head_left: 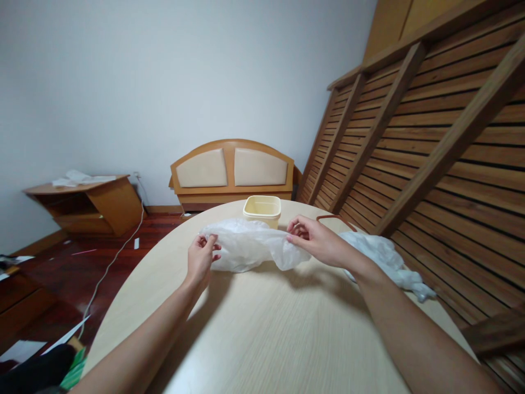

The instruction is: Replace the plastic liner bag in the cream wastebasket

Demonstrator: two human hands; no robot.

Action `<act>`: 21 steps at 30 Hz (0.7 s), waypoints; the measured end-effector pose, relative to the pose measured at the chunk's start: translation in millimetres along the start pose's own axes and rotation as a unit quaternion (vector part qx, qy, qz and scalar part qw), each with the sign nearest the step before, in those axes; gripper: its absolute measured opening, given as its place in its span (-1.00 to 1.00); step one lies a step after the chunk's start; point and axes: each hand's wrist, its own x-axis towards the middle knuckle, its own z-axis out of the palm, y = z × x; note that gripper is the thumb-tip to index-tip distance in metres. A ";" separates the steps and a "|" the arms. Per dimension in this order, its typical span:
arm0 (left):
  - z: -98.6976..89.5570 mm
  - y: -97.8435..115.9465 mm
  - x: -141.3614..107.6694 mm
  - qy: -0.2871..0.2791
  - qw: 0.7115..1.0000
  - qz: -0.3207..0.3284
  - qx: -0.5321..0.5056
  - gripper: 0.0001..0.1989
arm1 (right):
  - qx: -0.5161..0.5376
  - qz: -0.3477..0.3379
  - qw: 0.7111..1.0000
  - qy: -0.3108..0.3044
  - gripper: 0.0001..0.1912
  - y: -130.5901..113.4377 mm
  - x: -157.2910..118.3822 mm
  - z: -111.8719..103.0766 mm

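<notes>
A thin, whitish translucent plastic bag (246,249) is stretched sideways between my two hands, just above the table. My left hand (200,256) pinches its left end, thumb against fingers. At the other end, my right hand (305,235) grips the bag between thumb and fingertips, the remaining fingers curled. Directly behind the bag stands a pale yellow plastic tub (262,207) with no lid on it; the bag hides part of its lower front.
The round, light wood table (254,334) spreads beneath my arms. More crumpled plastic bags (381,260) lie at its right edge, near a brown curved strip (334,216). A slatted wooden frame (410,137) leans close on the right. A white cable (112,260) crosses the floor.
</notes>
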 end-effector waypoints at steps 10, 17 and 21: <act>-1.8 -0.6 2.7 -0.002 1.000 0.002 0.013 -0.62 | -0.201 0.003 0.978 0.057 -0.76 21.5 9.6 16.1; -1.7 -1.5 2.4 -0.004 1.000 -0.005 0.006 -0.62 | -0.188 -0.009 0.981 0.039 -0.22 25.8 6.6 32.7; -1.9 -1.1 2.1 -0.005 1.000 -0.009 0.003 -0.62 | -0.264 0.000 0.963 0.052 -0.33 31.2 5.4 31.6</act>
